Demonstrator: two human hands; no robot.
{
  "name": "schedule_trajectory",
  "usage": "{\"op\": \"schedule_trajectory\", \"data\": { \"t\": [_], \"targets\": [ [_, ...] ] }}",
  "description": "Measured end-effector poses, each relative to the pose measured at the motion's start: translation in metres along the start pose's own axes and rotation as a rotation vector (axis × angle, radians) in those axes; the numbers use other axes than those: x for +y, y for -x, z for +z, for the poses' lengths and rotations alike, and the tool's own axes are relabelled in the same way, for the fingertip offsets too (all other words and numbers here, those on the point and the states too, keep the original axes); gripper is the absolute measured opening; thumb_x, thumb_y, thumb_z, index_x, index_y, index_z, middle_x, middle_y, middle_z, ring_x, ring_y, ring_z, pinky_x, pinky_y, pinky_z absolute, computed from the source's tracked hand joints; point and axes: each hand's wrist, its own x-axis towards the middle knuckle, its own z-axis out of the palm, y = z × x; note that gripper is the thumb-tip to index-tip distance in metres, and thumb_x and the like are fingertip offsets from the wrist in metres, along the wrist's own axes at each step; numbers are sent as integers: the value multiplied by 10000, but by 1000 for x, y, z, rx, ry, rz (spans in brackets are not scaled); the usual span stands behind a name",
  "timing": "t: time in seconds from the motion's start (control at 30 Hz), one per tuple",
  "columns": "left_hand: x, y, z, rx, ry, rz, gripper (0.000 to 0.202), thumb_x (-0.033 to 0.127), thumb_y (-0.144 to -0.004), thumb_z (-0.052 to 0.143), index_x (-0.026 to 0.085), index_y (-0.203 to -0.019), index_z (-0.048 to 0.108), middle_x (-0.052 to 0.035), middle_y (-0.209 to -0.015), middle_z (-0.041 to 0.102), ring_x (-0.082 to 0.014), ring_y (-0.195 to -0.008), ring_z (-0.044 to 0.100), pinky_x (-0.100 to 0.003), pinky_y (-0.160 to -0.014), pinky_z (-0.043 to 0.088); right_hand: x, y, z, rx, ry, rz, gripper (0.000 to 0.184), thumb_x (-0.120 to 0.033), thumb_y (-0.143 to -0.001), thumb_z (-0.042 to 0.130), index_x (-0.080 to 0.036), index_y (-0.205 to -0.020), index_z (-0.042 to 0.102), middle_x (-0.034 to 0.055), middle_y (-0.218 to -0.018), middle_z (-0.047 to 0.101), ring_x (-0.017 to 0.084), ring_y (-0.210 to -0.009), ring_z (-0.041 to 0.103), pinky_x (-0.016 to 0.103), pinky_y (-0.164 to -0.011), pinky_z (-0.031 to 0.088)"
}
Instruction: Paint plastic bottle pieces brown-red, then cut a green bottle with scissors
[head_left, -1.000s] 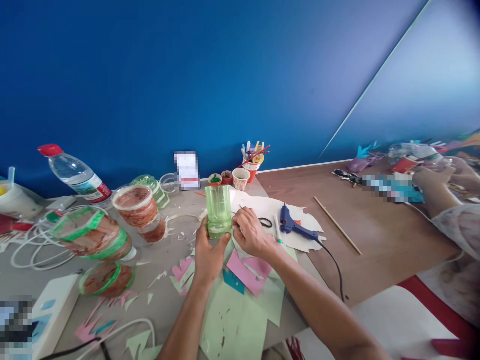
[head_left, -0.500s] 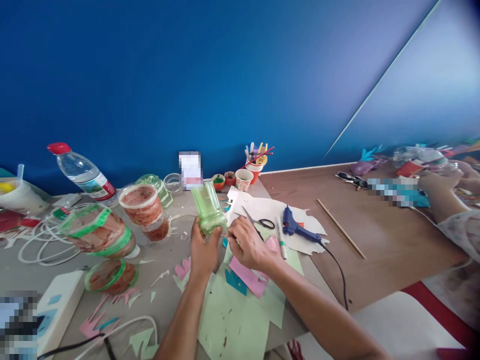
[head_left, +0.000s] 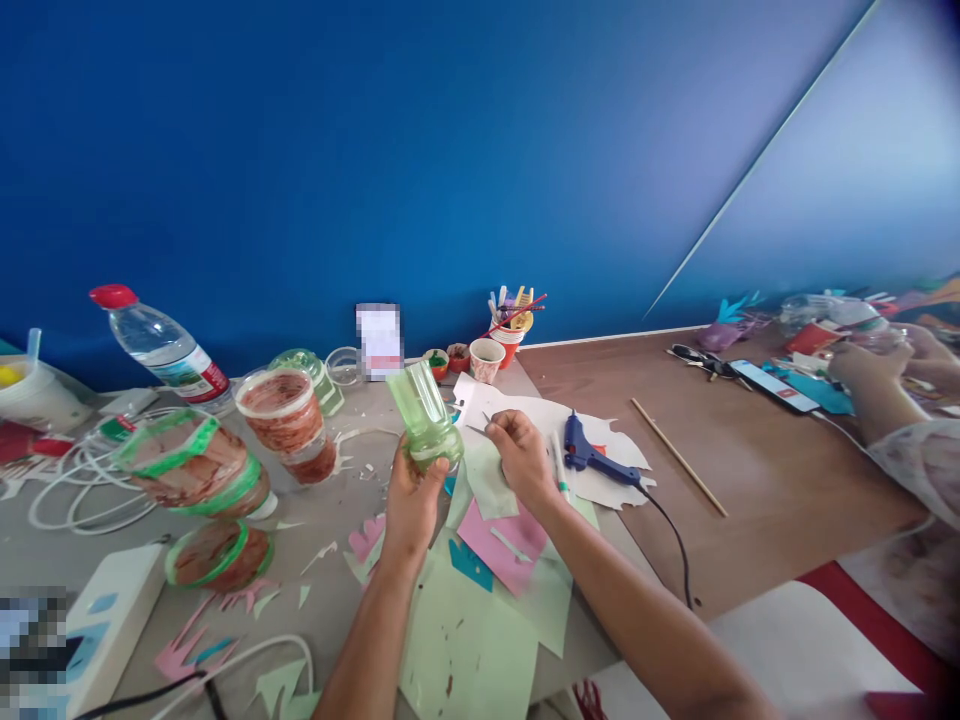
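Note:
My left hand (head_left: 416, 500) is wrapped round the base of a green, see-through plastic bottle piece (head_left: 420, 410), which it holds tilted above the table. To its right, my right hand (head_left: 523, 458) is closed on the scissors (head_left: 480, 428). Only the blade tips stick out past my fingers; the handles are hidden by the hand. Below both hands lie light green paper sheets (head_left: 465, 640), a pink paper piece (head_left: 514, 545) and a blue paper scrap (head_left: 471, 566).
A blue glue gun (head_left: 600, 455) lies on white paper right of my hands, its cord trailing forward. Left stand painted cups (head_left: 281, 410), a water bottle (head_left: 169, 345) and a power strip (head_left: 120, 620). A wooden stick (head_left: 679, 455) lies right; another person's hands (head_left: 877, 370) work beyond.
My right hand has moved up and right from beside the green bottle piece and taken hold of the scissors that lay on the paper. The bottle piece stays in my left hand.

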Motion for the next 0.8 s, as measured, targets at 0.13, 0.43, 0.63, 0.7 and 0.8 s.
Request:
{"op": "schedule_trajectory", "data": {
  "t": [0.13, 0.43, 0.63, 0.7, 0.8],
  "targets": [
    [0, 0, -1, 12, 26, -4, 533, 473, -757, 731, 211, -1191, 566, -70, -1163, 688, -238, -1108, 629, -344, -965, 471, -2, -3, -1, -20, -125, 134, 217, -360, -727, 691, -191, -641, 585, -23, -583, 557, 128, -560, 469, 271, -570, 392],
    [-4, -2, -6, 91, 31, -7, 563, 488, -767, 731, 232, -1232, 545, -66, -1217, 654, -240, -1180, 587, -346, -995, 448, -10, 3, 6, -125, -131, 184, 123, -278, -664, 708, -195, -601, 642, -6, -593, 606, 143, -592, 507, 273, -576, 427],
    [4, -1, -3, 158, -60, 17, 582, 547, -704, 754, 216, -1141, 559, -78, -1159, 689, -250, -1099, 636, -351, -949, 482, -9, 1, 5, -127, -92, 164, 121, -296, -680, 686, -196, -621, 652, 4, -616, 623, 154, -608, 527, 286, -598, 448],
    [4, 0, -3, 147, -57, 14, 584, 542, -696, 763, 217, -1137, 559, -74, -1142, 697, -247, -1079, 645, -352, -941, 490, -8, 0, 4, -130, -102, 142, 145, -331, -703, 671, -194, -657, 663, 17, -647, 642, 167, -638, 557, 308, -649, 468],
    [2, 0, -4, 137, -36, 28, 578, 524, -721, 752, 224, -1176, 557, -71, -1165, 690, -240, -1092, 640, -352, -952, 485, -7, -1, 2, -115, -102, 111, 243, -409, -770, 633, -194, -657, 635, 21, -643, 621, 170, -636, 566, 319, -667, 473]
  ]
}}
